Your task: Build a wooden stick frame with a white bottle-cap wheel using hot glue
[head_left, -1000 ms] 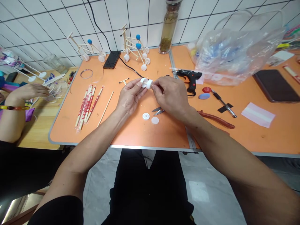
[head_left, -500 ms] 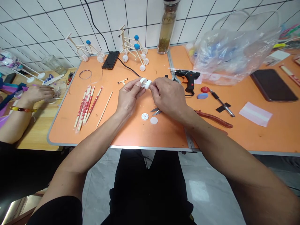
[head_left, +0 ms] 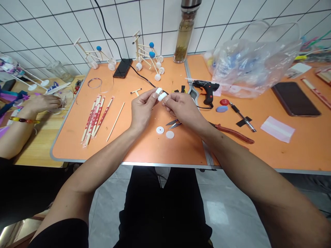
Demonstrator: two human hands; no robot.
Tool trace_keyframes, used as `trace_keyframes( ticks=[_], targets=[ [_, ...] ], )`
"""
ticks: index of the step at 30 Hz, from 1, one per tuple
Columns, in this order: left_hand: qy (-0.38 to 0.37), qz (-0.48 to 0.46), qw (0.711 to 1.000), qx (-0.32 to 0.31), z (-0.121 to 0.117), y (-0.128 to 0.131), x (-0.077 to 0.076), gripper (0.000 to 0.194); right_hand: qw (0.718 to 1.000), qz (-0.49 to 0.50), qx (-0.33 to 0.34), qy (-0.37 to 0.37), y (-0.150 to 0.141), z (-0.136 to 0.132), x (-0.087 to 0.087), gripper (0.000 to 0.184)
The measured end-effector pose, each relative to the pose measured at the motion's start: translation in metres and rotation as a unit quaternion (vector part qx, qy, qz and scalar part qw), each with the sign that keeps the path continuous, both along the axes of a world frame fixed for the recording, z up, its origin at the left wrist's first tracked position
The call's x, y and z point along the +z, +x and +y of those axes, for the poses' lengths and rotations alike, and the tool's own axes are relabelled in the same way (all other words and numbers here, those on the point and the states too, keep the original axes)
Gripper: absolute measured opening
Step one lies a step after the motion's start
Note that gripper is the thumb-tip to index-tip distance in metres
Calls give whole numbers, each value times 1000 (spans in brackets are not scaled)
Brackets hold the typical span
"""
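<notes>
A white plastic cap (head_left: 159, 91) is pinched between the thumb and fingers of my left hand (head_left: 141, 109). My right hand (head_left: 184, 107) pinches a second white cap (head_left: 162, 96) close beside it, just below and to the right. Whether a stick joins the two caps is hidden at this angle. On the table under my hands lie a white disc with a ring pattern (head_left: 160, 130) and a plain white disc (head_left: 170, 134). Scissors (head_left: 173, 123), partly covered by my right hand, point their blades to the left.
Left lie wrapped chopsticks (head_left: 94, 119) and a bare stick (head_left: 115, 121). Small stick tricycles (head_left: 144, 51) stand behind, near a phone (head_left: 123, 68) and a tea bottle (head_left: 183, 38). Right are a glue gun (head_left: 205, 90), pliers (head_left: 234, 133) and a plastic bag (head_left: 253, 65). Another person's hand (head_left: 46, 102) rests far left.
The two caps have tilted, and the gap seen between them has narrowed. My right hand has turned and dropped slightly, its fingers now showing more. The view has shifted a little.
</notes>
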State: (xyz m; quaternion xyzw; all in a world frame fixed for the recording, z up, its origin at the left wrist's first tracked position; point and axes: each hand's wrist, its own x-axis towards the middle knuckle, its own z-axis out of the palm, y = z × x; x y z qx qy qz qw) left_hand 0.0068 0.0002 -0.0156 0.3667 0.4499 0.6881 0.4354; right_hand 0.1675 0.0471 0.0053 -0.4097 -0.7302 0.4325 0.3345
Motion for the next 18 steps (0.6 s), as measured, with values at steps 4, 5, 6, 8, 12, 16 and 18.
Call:
trace_keyframes(
  ticks=[4,5,6,8,12,16,18],
  targets=[
    [-3,11,1000,8,-2,2,3,9,988,-70,-35,133,2,-3,-4,30],
    [-4,12,1000,10,-2,2,4,9,974,-107,-47,194,3,-3,-7,28],
    [-4,13,1000,10,-2,1,3,8,957,-142,-55,245,4,-4,-9,27],
    [5,16,1000,5,-2,0,0,8,933,-187,-62,302,6,-4,-13,22],
    [46,49,998,-6,3,-7,-8,24,953,-138,-54,265,4,-5,-11,23],
    [91,88,992,-19,7,-13,-12,39,999,27,-8,35,0,-9,-1,27],
    [95,99,990,-20,8,-15,-12,41,989,106,33,-99,-1,-11,2,24]
  ],
)
